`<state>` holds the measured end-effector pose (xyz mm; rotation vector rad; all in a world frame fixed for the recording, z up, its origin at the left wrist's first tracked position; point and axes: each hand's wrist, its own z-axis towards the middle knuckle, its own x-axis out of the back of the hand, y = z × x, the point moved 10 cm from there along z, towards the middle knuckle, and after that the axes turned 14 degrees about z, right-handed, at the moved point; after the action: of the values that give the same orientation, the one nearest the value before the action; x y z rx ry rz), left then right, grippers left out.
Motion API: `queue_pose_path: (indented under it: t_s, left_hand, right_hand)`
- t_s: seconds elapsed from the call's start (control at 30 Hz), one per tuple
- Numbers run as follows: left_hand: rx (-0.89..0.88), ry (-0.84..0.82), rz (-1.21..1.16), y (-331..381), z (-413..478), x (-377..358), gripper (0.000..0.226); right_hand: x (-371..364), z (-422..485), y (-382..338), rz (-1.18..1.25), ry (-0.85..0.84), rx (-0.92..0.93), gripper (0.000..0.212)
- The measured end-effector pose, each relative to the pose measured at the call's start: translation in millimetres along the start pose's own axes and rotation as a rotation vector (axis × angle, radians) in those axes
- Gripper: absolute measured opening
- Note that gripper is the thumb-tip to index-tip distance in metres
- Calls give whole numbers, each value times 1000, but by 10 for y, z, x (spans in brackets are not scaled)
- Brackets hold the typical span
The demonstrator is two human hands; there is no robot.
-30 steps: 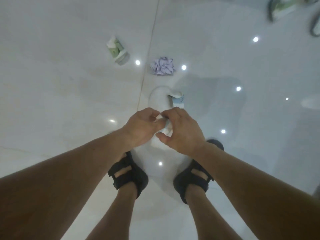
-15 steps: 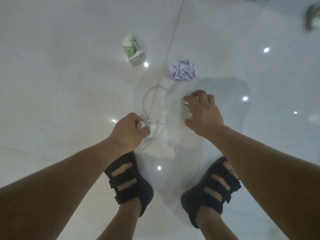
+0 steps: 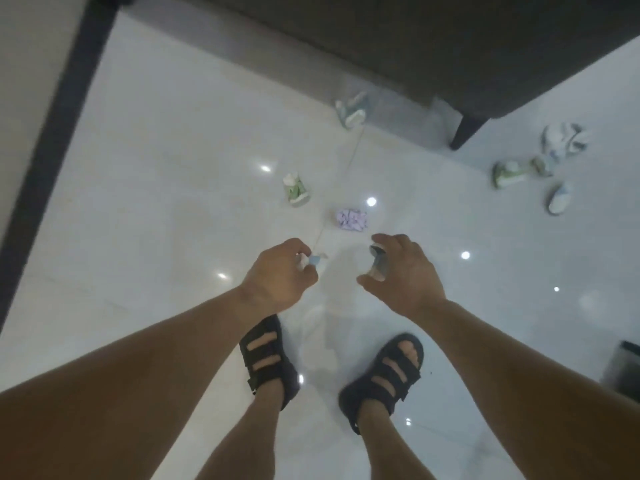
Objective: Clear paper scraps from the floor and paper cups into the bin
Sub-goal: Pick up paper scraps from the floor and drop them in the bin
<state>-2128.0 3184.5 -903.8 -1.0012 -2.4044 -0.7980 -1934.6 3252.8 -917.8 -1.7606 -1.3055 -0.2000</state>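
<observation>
Imo you're barely getting going here. Your left hand [image 3: 280,271] is pinching a small blue-white scrap [image 3: 313,261] btw thumb and fingers. Your right hand [image 3: 405,271] is curling round a greyish crumpled piece [image 3: 377,263], cup or paper, can't tell tbh. Both hands are hanging above the floor and nothing's going in a bin yet.

Stuff that's waiting, L to R: a green cup [image 3: 296,190] lying on its side, a lilac paper wad [image 3: 351,220] sitting near it, and a pale cup [image 3: 351,110] lying right by the dark furniture [image 3: 450,46]. Well off to the right a second green cup [image 3: 509,173], a white crumple [image 3: 564,140] and a blue-white cup [image 3: 559,199] are bunching together. So most of the job is looking undone.

The glossy white tile floor [image 3: 138,237] is throwing back ceiling spots, prob slick. A dark frame [image 3: 52,133] is running up the left side. A dark boxy thing [image 3: 623,372] is poking in at the right edge, poss the bin, can't tell.
</observation>
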Motion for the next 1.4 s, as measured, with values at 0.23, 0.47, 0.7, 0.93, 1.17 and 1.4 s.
queue_pose_path:
  t_s: [0.23,0.47,0.7,0.93,1.17,1.4]
  left_hand:
    - [-43,113,-55,586,-1551,1582,35]
    - [32,272,-164,371,-3174,2433,38]
    - [231,482,-330,-32,-4602,2516,39]
    - [412,664,-492,-103,-5745,2064,37]
    - [701,847,-652,-687,-7181,1361,37]
    - [933,982,-822,-1221,-8494,252,37]
  right_hand:
    - [1113,-1027,-1791,-35,-8,113,75]
    - [1525,-2138,-3123,-130,-64,235,74]
    - [1518,-3016,-3676,-315,-226,431,74]
    - [1382,-3795,-4316,-440,-312,713,75]
    - [562,-4882,-4855,-521,-483,954,74]
    - [-364,-6231,-5064,-588,-643,1203,74]
